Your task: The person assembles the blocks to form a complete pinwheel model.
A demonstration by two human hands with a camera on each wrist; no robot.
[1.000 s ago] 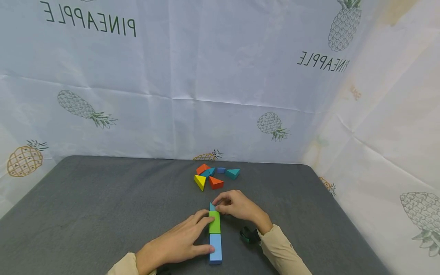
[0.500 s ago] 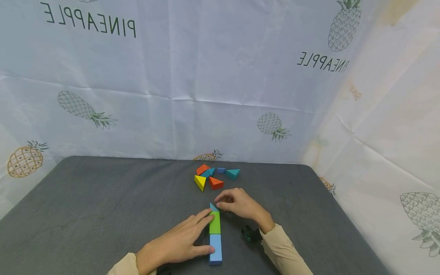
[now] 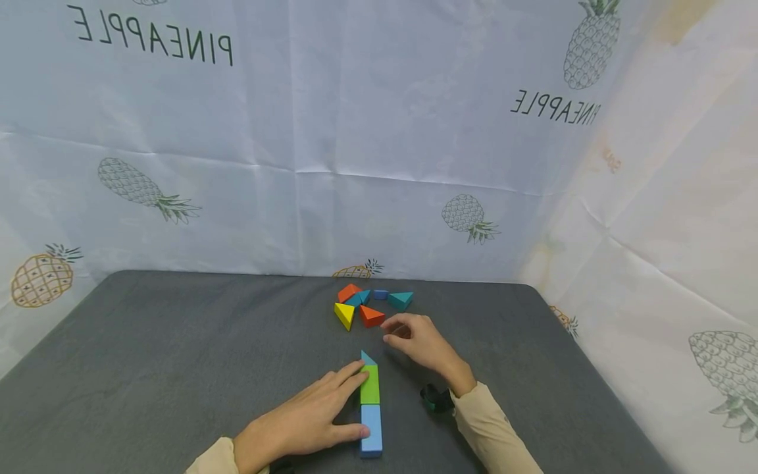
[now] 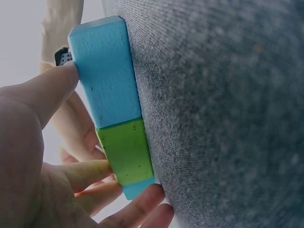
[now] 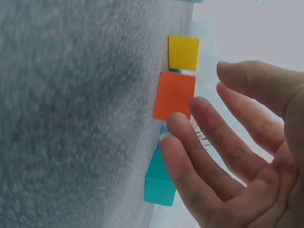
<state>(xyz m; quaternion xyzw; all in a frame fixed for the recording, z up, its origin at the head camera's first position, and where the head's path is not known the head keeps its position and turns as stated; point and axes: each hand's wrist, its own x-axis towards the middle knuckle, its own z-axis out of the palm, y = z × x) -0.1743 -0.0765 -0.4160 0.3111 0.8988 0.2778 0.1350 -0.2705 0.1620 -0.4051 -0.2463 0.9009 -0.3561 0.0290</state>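
Three blocks lie end to end in a row pointing away from me: a light blue rectangular block (image 3: pixel 371 428), a green block (image 3: pixel 370 385) and a small blue triangular block (image 3: pixel 367 359) at the far end. Along the row's left side, my left hand (image 3: pixel 310 411) rests its thumb on the light blue block and its fingers at the green one, as the left wrist view also shows. My right hand (image 3: pixel 423 342) holds nothing. Its fingers are loosely bent, just in front and right of an orange-red triangular block (image 3: pixel 372 316), also in the right wrist view (image 5: pixel 175 96).
Behind that block sit a yellow triangular block (image 3: pixel 345 315), a second orange-red block (image 3: pixel 349 291), blue-teal blocks (image 3: pixel 358 298), a small blue block (image 3: pixel 381 294) and a teal triangular block (image 3: pixel 401 301). A pineapple-print cloth (image 3: pixel 379 131) hangs behind the dark grey table (image 3: pixel 207 349).
My right hand has let go of the small blue triangular block and moved away and slightly right, toward the loose blocks. The left hand stays on the row.
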